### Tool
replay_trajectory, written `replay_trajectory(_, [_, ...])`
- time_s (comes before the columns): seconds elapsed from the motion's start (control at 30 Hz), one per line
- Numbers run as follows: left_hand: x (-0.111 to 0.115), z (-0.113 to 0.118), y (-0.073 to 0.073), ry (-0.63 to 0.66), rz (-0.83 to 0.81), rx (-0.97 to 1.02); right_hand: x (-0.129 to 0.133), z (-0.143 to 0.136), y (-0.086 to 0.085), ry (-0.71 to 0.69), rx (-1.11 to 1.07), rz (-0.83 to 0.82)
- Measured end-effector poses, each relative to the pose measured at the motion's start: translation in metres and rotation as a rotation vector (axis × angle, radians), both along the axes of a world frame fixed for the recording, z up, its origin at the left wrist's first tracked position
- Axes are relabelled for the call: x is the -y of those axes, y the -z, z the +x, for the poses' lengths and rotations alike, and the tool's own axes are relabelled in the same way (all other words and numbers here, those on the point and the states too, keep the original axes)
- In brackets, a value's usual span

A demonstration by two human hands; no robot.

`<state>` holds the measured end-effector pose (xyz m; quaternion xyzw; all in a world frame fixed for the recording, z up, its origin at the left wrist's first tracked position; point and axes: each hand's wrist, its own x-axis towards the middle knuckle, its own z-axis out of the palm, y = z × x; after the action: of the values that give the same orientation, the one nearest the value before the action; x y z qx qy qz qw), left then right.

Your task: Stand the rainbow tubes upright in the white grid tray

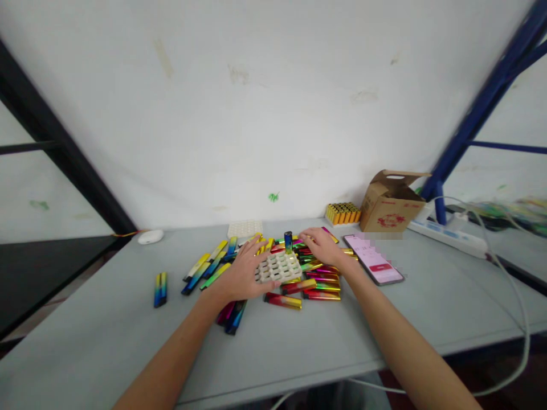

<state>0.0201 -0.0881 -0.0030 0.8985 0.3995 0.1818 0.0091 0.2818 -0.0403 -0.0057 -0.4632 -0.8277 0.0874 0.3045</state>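
I see grey tabletop (141, 353) across lower frame. Left hand (243, 273), centre, grasping left end of tray (280, 267), fingers at far edge, thumb at near edge. Right hand (322, 245), right of centre, over loose tubes (282, 301); from here I cannot tell whether it grips one. Open box (391, 213) right of centre, tilted phone (376, 261) nearer me. Tray at centre, tubes scattered around it. Orange cells (343, 213) beside box. Blue tube (288, 241) upright at tray's far edge, between hands.
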Motion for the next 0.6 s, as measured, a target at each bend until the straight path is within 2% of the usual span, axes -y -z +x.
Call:
replay_trajectory(0.17, [0.002,0.003,0.003,0.013,0.016,0.017,0.002,-0.011,0.008,0.006,0.157,0.081])
replay_trajectory(0.33, [0.004,0.009,0.004,0.022,0.02,0.011,-0.001,-0.017,0.012,0.074,0.137,0.062])
replay_trajectory(0.6, [0.008,0.013,0.001,-0.009,-0.041,-0.019,-0.002,-0.017,0.014,0.037,0.161,0.012])
